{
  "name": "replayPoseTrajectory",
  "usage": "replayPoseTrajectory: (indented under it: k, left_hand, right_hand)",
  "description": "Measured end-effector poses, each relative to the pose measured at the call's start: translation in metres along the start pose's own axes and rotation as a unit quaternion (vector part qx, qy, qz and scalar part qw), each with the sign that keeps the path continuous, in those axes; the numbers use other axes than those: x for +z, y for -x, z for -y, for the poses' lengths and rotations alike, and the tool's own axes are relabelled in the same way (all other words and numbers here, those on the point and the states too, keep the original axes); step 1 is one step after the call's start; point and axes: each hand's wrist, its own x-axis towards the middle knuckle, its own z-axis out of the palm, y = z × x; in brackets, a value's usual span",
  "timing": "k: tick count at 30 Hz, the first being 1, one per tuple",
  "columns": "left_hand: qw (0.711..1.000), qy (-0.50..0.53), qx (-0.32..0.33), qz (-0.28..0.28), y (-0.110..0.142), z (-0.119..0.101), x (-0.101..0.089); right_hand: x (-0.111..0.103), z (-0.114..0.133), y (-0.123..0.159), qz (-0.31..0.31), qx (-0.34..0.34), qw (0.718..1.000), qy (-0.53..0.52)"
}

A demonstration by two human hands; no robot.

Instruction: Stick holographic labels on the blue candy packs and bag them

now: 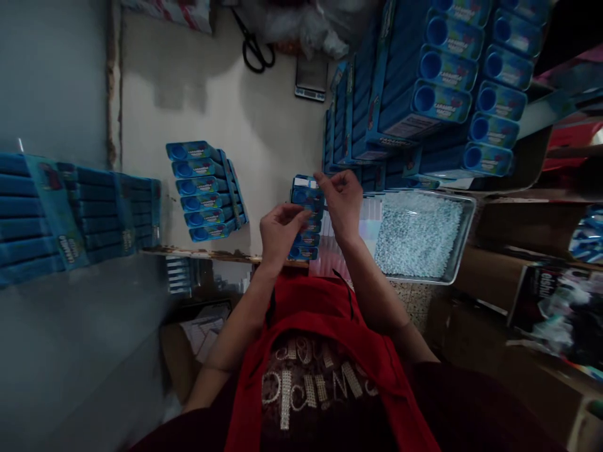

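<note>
My left hand (pixel 279 230) is closed in a pinch on the side of a small blue display box (pixel 306 216) filled with blue packs, which stands at the near edge of the pale table (pixel 264 125). My right hand (pixel 343 199) is over the same box. Its thumb and forefinger are pinched together at the box's top, on something too small to make out. Both forearms reach in from below, over a red top.
An open blue box of packs (pixel 206 190) lies left of my hands. Stacked blue cartons fill the left (pixel 70 213) and upper right (pixel 424 94). A metal tray of small white pieces (pixel 424 235) sits at right. Scissors (pixel 257 49) and a small scale (pixel 311 78) lie at the back.
</note>
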Motion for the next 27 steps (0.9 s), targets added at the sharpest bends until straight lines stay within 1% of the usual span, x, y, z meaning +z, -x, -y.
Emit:
replayPoseTrajectory:
  k: [2, 4, 6, 8, 9, 10, 13, 17, 18, 19, 21, 23, 24, 27]
  left_hand:
    - [1.0, 0.002, 0.007, -0.02, -0.006, 0.001, -0.002]
    - [0.999, 0.017, 0.019, -0.019, -0.012, 0.0, -0.008]
    - [0.999, 0.035, 0.008, 0.021, -0.017, -0.003, -0.014]
    - [0.996, 0.04, -0.018, 0.083, -0.019, -0.005, -0.017]
    - [0.994, 0.036, -0.031, 0.103, -0.021, -0.006, -0.017]
    - [0.993, 0.031, -0.04, 0.11, -0.022, -0.006, -0.016]
    - [0.995, 0.023, -0.047, 0.086, -0.026, -0.005, -0.015]
    - [0.996, 0.0, -0.039, 0.074, -0.033, -0.006, -0.024]
    - [0.997, -0.019, -0.03, 0.066, -0.035, -0.009, -0.027]
    - [0.997, -0.042, -0.018, 0.056, -0.037, -0.011, -0.029]
    - [0.994, -0.107, 0.016, 0.033, -0.042, -0.018, -0.031]
    - [0.982, -0.182, 0.048, 0.007, -0.047, -0.025, -0.03]
    - [0.975, -0.215, 0.062, -0.006, -0.05, -0.027, -0.028]
    - [0.957, -0.277, 0.086, -0.026, -0.058, -0.032, -0.025]
  right_hand:
    - [-0.003, -0.001, 0.004, 0.028, 0.016, 0.999, -0.019]
    - [-0.006, -0.003, 0.009, 0.053, 0.041, 0.996, -0.058]
    - [-0.008, -0.004, 0.013, 0.062, 0.06, 0.992, -0.094]
    - [-0.009, -0.005, 0.015, 0.058, 0.071, 0.99, -0.105]
    - [-0.009, -0.005, 0.015, 0.055, 0.073, 0.991, -0.102]
    - [-0.009, -0.005, 0.015, 0.054, 0.074, 0.991, -0.097]
    - [-0.012, -0.006, 0.012, 0.061, 0.079, 0.99, -0.098]
    - [-0.021, -0.014, 0.011, 0.125, 0.079, 0.98, -0.135]
    - [-0.022, -0.017, 0.011, 0.129, 0.077, 0.979, -0.137]
    - [-0.02, -0.021, 0.011, 0.121, 0.074, 0.981, -0.135]
    - [-0.012, -0.028, 0.01, 0.069, 0.057, 0.989, -0.121]
    - [-0.001, -0.033, 0.009, 0.017, 0.025, 0.995, -0.097]
    - [0.005, -0.035, 0.007, 0.002, 0.01, 0.996, -0.084]
    - [0.017, -0.039, 0.004, -0.001, -0.02, 0.998, -0.053]
